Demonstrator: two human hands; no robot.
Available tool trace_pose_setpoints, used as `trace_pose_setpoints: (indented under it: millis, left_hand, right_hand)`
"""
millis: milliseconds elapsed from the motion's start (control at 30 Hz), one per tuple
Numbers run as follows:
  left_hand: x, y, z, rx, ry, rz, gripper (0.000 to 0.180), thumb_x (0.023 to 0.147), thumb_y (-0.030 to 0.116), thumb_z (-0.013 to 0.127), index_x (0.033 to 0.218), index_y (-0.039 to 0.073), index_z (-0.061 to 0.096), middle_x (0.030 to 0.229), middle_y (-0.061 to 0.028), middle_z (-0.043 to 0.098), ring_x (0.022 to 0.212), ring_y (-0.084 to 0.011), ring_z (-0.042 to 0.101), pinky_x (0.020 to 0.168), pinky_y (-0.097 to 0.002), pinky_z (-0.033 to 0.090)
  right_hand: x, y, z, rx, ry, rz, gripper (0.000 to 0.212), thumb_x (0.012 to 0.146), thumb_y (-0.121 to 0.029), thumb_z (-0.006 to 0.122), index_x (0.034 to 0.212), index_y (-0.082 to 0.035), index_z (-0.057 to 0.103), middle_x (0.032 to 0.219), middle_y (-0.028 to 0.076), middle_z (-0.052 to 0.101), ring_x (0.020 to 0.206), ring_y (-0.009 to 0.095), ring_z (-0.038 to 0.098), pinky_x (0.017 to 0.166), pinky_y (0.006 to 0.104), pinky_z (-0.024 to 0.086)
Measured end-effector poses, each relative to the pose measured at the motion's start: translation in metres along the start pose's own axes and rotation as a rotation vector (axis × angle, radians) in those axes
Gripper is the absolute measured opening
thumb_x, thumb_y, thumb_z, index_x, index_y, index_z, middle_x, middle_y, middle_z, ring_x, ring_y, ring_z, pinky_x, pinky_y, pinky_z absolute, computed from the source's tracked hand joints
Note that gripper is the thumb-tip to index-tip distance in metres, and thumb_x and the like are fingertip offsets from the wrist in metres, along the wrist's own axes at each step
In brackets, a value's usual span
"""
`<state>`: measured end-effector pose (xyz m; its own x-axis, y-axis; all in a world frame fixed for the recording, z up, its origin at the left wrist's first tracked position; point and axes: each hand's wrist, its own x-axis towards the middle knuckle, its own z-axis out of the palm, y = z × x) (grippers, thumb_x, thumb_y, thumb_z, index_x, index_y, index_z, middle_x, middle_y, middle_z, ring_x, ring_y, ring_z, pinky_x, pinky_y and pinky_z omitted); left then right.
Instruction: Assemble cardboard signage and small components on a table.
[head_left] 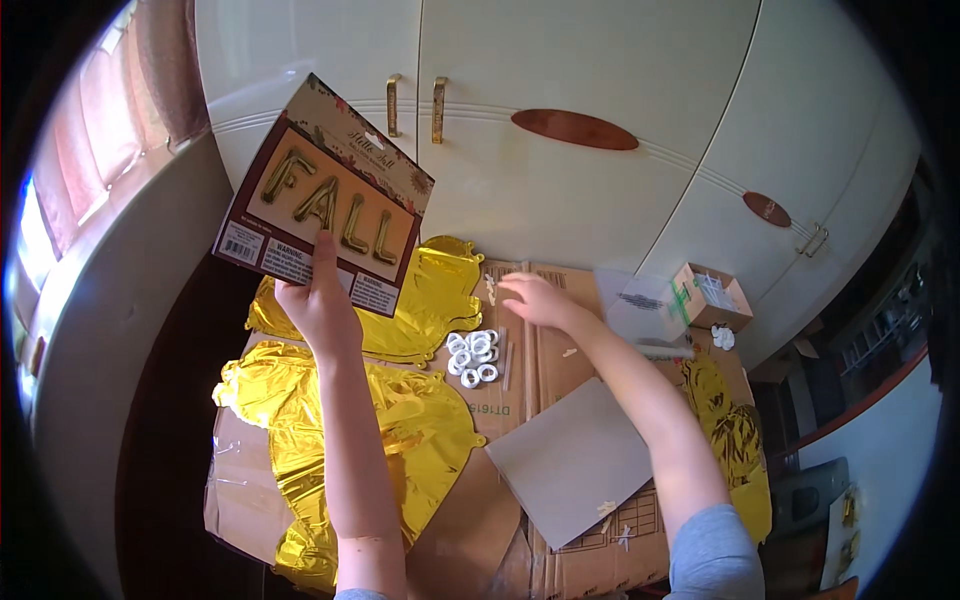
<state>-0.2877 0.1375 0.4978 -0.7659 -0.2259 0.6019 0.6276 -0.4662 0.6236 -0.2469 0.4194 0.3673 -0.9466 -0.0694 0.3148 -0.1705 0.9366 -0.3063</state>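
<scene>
Balloon-letter card [345,185], face toward me, hang-hole edge up-right, long axis unclear | my left hand [322,302] grips its bottom | right hand [538,299] over cardboard [548,368], can't tell if grasping

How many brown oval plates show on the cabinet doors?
2: one brown oval plate at upper centre, a second oval plate farther right and lower. The balloon package in the left hand may hide more.
</scene>
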Motion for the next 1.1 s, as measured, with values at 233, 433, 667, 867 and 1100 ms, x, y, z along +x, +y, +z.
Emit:
trace_pose_setpoints:
  millis: [233,433,667,867,1100]
  left_hand:
    - [0.003,-0.003,0.001,-0.021,0.03,0.013,0.018,0.082,0.008,0.057,0.094,-0.005,0.056,0.087,-0.0056,0.058,0.076,-0.0091,0.051,0.068,-0.0213,0.04]
    - [0.005,-0.007,-0.005,0.018,0.008,0.008,0.018,0.081,0.009,0.058,0.093,-0.004,0.056,0.086,-0.0048,0.058,0.074,-0.0085,0.051,0.067,-0.0212,0.04]
    - [0.002,-0.007,-0.001,0.047,-0.029,0.006,0.017,0.082,0.01,0.057,0.092,-0.004,0.057,0.086,-0.0046,0.059,0.073,-0.0081,0.052,0.066,-0.0214,0.041]
    - [0.004,-0.008,-0.004,0.052,-0.044,-0.034,0.019,0.079,0.004,0.058,0.096,-0.005,0.055,0.092,-0.0073,0.059,0.081,-0.0115,0.055,0.072,-0.0239,0.043]
    - [0.003,-0.01,-0.003,0.06,-0.038,-0.01,0.018,0.079,0.005,0.058,0.094,-0.005,0.055,0.091,-0.0074,0.059,0.08,-0.0115,0.055,0.072,-0.0237,0.042]
  right_hand:
    - [0.037,0.023,0.053,-0.006,-0.208,0.061,0.042,0.084,-0.018,0.042,0.124,-0.002,0.04,0.132,0.015,0.034,0.123,0.028,0.03,0.101,0.0368,0.027]
    - [0.012,0.01,0.041,0.042,-0.215,-0.153,0.034,0.082,-0.009,0.045,0.115,-0.009,0.051,0.127,0.006,0.043,0.118,0.023,0.038,0.098,0.034,0.033]
    - [0.004,0.011,0.024,-0.16,-0.217,-0.322,0.04,0.076,-0.003,0.046,0.112,-0.018,0.054,0.125,-0.004,0.045,0.106,0.019,0.051,0.087,0.0328,0.044]
    - [-0.014,0.02,0.005,-0.215,-0.258,-0.385,0.036,0.074,-0.006,0.051,0.109,-0.014,0.055,0.121,-0.002,0.049,0.1,0.018,0.054,0.081,0.0319,0.047]
    - [-0.005,0.003,0.0,0.101,-0.09,-0.297,0.017,0.073,-0.011,0.057,0.09,-0.009,0.06,0.097,0.007,0.056,0.092,0.025,0.053,0.079,0.036,0.043]
